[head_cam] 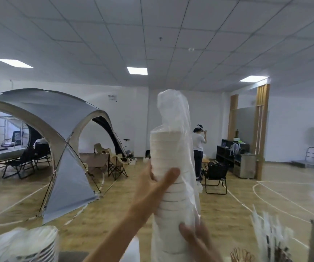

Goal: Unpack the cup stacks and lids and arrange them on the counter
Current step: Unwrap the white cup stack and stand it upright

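Unsleeving is in hand: the upright cup stack (169,178) stands centre frame, left hand (152,186) with its grip clamped round mid-stack, right hand (194,237) gripping low at the plastic sleeve (173,108), which next likely needs drawing clear.

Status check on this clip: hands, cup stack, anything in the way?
Left hand grips cup stack mid-height; right hand holds it lower. Stack upright, plastic sleeve still on, loose at top. Nothing blocking; stack of lids lower left.
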Demonstrator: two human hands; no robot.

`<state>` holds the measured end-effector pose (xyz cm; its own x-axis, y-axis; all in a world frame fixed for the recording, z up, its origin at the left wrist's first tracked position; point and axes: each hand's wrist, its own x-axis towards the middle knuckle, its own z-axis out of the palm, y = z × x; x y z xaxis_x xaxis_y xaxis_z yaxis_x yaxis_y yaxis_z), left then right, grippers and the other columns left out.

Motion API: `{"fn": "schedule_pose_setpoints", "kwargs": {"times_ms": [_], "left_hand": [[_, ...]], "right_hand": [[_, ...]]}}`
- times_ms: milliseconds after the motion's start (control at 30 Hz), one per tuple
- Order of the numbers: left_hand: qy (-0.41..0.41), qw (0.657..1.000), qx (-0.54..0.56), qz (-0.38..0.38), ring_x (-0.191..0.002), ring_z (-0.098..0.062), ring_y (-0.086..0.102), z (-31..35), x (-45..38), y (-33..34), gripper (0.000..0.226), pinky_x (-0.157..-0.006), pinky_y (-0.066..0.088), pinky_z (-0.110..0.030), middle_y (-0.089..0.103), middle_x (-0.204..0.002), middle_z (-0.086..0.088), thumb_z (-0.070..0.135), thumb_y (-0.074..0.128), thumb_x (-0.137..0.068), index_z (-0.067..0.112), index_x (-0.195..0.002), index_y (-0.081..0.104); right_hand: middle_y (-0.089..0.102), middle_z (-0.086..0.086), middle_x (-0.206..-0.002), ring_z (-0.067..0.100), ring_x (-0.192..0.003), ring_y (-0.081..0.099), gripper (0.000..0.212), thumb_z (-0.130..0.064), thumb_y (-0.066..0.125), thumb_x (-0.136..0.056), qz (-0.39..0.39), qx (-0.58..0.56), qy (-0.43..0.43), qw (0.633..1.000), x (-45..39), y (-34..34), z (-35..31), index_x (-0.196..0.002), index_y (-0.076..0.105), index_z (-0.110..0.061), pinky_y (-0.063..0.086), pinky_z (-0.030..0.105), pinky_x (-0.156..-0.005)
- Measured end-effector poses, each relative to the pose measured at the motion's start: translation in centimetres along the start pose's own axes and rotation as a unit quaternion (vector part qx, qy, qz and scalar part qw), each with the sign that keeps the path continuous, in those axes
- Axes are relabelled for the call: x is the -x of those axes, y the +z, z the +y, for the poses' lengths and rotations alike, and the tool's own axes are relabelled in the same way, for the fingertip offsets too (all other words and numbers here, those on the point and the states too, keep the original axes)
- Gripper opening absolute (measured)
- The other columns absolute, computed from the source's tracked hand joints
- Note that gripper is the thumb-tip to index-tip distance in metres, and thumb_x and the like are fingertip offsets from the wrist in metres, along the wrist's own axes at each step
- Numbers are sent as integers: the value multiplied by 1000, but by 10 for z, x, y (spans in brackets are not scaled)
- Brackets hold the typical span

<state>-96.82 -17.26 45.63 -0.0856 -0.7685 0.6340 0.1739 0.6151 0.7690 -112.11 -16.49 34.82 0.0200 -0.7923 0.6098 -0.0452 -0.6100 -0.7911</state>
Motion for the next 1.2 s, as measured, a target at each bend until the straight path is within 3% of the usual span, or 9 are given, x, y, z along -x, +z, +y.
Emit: {"fn": "schedule_pose_setpoints", "kwargs": {"times_ms": [100,200,367,467,600,733,833,967,1200], "left_hand": [[2,999,-21,-24,-94,-23,75,-14,9,26,59,-77,62,-38,77,-103,-5,54,75,-75,16,-119,66],[-9,999,-11,-47,-103,-19,73,-25,18,37,56,-83,60,-34,75,-113,1,55,68,-83,25,-130,60],[-28,987,-73,-139,-123,1,58,-39,38,22,55,-96,50,-19,62,-133,19,67,48,-92,40,-141,47],[-14,987,-104,-118,-113,4,62,-25,33,21,91,-87,53,-16,65,-124,19,94,47,-69,33,-136,47],[43,997,-59,-30,-100,7,64,15,-12,21,111,-80,54,-13,63,-115,11,97,45,-61,16,-137,47],[30,998,-55,-2,-92,6,67,35,-46,28,83,-78,60,-21,64,-114,5,81,50,-81,17,-135,50],[15,997,-64,30,-94,-13,73,12,-36,38,72,-80,62,-38,72,-108,-1,80,53,-79,23,-123,58],[25,995,-77,57,-88,-9,73,-25,5,41,51,-72,59,-30,73,-101,3,65,55,-90,24,-120,58],[58,994,-63,75,-93,-13,73,-56,58,42,56,-76,59,-31,75,-105,4,65,52,-89,20,-122,62]], "right_hand": [[73,6,-119,26,-108,72,88,-65,82,-62,-18,-51,-33,998,-44,-13,-73,-134,54,-23,61,39,-82],[74,6,-112,25,-101,73,77,-61,80,-65,23,-12,-53,998,-66,-18,-95,-127,58,-23,62,42,-79],[76,3,-110,22,-101,74,81,-56,86,-63,46,-14,6,999,-23,-21,-52,-128,58,-17,60,30,-78],[75,1,-117,20,-108,72,78,-48,86,-71,15,-7,25,1000,-1,-17,-31,-136,54,-19,60,31,-84],[70,-8,-122,10,-111,69,78,-59,72,-73,8,-18,15,1000,-15,-18,-60,-139,46,-29,59,25,-84],[68,-10,-126,5,-112,67,75,-70,60,-81,33,15,-56,998,-71,-18,-112,-143,44,-30,59,24,-85],[70,-4,-115,11,-100,72,56,-61,63,-88,74,20,-59,995,-80,-3,-109,-131,47,-28,61,29,-76],[71,-4,-101,7,-84,73,42,-49,56,-95,132,2,-51,990,-38,12,-70,-123,50,-19,57,21,-65],[70,-2,-112,20,-101,70,49,-56,52,-93,164,25,-82,983,1,17,-40,-129,53,-23,58,33,-79]]}}
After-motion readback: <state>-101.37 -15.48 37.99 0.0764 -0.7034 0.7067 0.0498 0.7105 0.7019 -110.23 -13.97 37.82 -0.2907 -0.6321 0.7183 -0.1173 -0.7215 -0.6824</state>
